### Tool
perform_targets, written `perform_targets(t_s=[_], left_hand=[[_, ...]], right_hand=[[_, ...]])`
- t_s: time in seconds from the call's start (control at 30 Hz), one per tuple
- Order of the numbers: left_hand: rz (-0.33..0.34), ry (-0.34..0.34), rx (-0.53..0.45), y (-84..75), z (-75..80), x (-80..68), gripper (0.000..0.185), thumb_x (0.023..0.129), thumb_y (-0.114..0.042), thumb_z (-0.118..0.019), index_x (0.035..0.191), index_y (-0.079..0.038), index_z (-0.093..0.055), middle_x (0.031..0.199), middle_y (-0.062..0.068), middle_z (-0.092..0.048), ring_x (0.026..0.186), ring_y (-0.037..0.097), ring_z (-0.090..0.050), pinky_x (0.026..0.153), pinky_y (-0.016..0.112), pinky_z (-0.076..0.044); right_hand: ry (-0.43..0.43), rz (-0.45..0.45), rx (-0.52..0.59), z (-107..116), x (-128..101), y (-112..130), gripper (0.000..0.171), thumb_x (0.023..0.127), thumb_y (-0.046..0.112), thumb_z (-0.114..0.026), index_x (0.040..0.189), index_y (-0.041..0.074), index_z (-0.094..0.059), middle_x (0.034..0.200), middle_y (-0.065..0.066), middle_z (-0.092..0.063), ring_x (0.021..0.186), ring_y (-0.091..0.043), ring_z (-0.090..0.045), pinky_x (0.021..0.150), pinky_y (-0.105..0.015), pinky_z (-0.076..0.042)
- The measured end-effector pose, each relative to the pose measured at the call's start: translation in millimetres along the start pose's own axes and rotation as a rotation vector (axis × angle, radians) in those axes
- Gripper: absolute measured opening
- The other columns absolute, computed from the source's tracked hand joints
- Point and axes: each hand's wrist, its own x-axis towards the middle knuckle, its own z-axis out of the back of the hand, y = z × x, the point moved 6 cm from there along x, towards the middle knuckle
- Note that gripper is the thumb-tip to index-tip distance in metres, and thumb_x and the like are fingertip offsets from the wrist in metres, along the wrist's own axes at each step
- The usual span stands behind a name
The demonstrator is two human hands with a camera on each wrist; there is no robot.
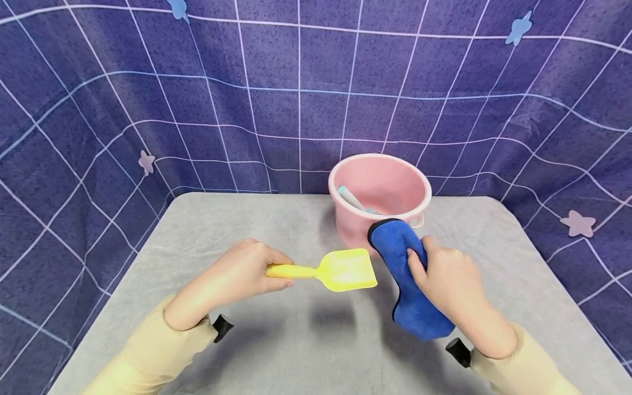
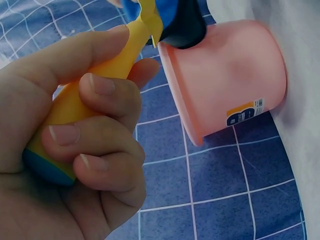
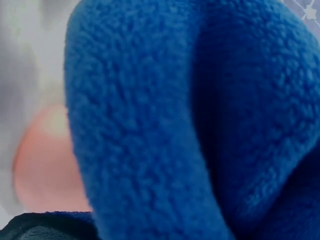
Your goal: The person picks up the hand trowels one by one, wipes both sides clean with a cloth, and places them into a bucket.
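left hand point(image 1: 242, 277): fingers curled around yellow scoop point(image 1: 340, 270) handle, blade free ahead | right hand point(image 1: 446, 277): fingers wrapping blue cloth point(image 1: 402, 258) beside blade | pink bucket point(image 1: 379, 192) just beyond fingertips

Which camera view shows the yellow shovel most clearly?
The head view: the whole yellow shovel shows, handle gripped by the left hand, blade near the blue cloth. The left wrist view shows mostly the handle; the right wrist view shows none of it.
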Motion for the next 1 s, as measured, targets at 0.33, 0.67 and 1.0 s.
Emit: perform_targets(t_s=[0.33,0.67,1.0], left_hand=[[-0.004,0.013,0.033,-3.2,-10.7,13.2,0.009,0.075,-0.027,-0.077,0.072,-0.028,-0.069,0.054,-0.019,-0.043,0.053,0.0,-0.039,0.052,0.02,-0.036],[0.024,0.014,0.072,-13.6,-15.6,29.4,0.009,0.074,-0.032,-0.077,0.072,-0.027,-0.07,0.054,-0.018,-0.044,0.052,0.004,-0.04,0.047,0.022,-0.035],[0.024,0.001,0.066,-23.6,-16.8,37.7,0.009,0.075,-0.031,-0.077,0.078,-0.023,-0.073,0.057,-0.017,-0.05,0.053,0.005,-0.044,0.05,0.023,-0.038]], right_hand=[[-0.106,0.068,0.013,29,6,21,0.024,0.083,0.022,-0.064,0.072,0.007,-0.049,0.048,-0.007,-0.042,0.04,-0.03,-0.046,0.037,-0.044,-0.033],[-0.187,0.193,-0.031,37,11,54,0.025,0.082,0.026,-0.063,0.072,0.008,-0.048,0.054,-0.007,-0.048,0.042,-0.03,-0.049,0.036,-0.04,-0.032],[-0.182,0.291,-0.046,16,7,74,0.027,0.081,0.027,-0.066,0.076,0.007,-0.05,0.059,-0.006,-0.047,0.045,-0.029,-0.05,0.037,-0.04,-0.037]])
